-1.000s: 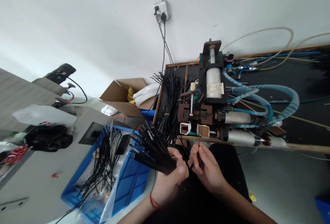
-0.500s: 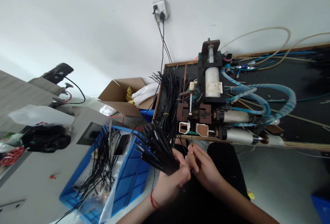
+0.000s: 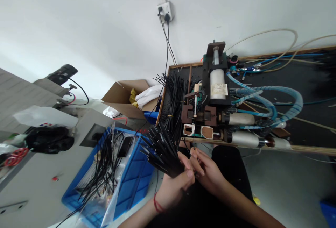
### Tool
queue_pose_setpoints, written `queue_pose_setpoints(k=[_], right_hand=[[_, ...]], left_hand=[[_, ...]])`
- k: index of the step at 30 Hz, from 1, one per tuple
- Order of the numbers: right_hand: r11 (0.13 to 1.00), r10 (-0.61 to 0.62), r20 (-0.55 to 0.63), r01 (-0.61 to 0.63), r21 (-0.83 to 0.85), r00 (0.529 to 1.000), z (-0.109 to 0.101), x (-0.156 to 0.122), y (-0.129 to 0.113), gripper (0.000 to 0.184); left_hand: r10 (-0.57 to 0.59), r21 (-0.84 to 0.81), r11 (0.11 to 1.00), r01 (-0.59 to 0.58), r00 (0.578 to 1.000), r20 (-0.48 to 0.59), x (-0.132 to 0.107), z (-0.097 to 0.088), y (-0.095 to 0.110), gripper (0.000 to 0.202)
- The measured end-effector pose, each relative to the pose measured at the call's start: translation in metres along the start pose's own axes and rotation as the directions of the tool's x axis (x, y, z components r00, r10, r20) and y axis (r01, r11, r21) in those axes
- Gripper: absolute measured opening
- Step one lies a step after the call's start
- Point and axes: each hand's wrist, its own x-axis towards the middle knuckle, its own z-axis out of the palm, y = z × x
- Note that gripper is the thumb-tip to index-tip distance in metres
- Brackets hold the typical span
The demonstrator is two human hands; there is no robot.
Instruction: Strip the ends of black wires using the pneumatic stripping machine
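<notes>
From where I stand, the left hand (image 3: 176,185) has its grip closed around a thick bundle of black cables (image 3: 163,151), their ends fanning out up and to the left. Just beside it, nearly touching, the right hand (image 3: 207,166) pinches a single thin wire (image 3: 194,141) between thumb and fingers, its upper end pointing at the gap between two white-edged blocks (image 3: 207,132) on the front of a machine (image 3: 218,81). That machine sits on a dark table (image 3: 315,88), with blue hoses (image 3: 292,95) curling off to its right. To its left lies a heap of more black cables (image 3: 173,93), banded in yellow. Further left are an open cardboard box (image 3: 119,107) and, lower, a blue crate (image 3: 136,184) holding loose wires; a wall socket (image 3: 165,10) sits above.
</notes>
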Motion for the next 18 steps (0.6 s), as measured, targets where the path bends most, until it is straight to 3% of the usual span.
queue_pose_setpoints(k=[18], right_hand=[[1.0, 0.012, 0.002, -0.012, -0.002, 1.0, -0.004, 0.0032, 0.0034, 0.035]], left_hand=[[-0.036, -0.055, 0.998, 0.038, 0.999, 0.025, 0.0024, -0.0004, -0.0004, 0.017]])
